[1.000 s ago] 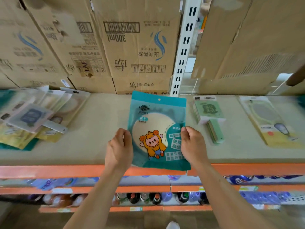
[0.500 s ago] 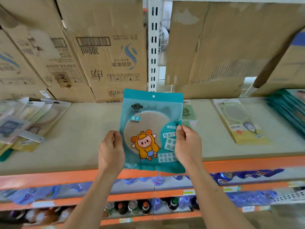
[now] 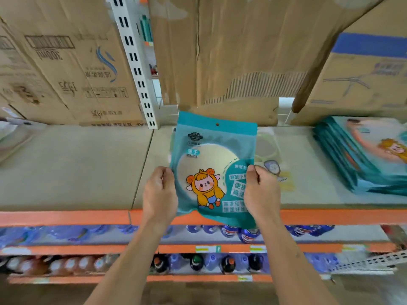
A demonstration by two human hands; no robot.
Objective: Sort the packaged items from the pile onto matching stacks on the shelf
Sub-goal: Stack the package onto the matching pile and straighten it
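Observation:
I hold a teal mirror packet point(image 3: 211, 164) with a cartoon figure upright over the shelf's front edge. My left hand point(image 3: 159, 194) grips its left edge and my right hand point(image 3: 261, 192) pinches its right edge. A stack of matching teal packets point(image 3: 365, 159) lies on the shelf board point(image 3: 77, 168) at the far right. A pale yellow-green packet point(image 3: 273, 164) lies flat just behind my right hand, partly hidden by the held packet. The mixed pile point(image 3: 11, 139) shows only as a blurred edge at the far left.
Cardboard boxes point(image 3: 72, 69) line the back of the shelf, with a white slotted upright point(image 3: 136, 67) between them. An orange rail point(image 3: 66, 217) fronts the shelf. Bottles point(image 3: 198, 263) fill the lower shelves.
The view has swung to the right: the pile slid almost out of view on the left and the teal stack came in on the right. Both hands still hold the packet.

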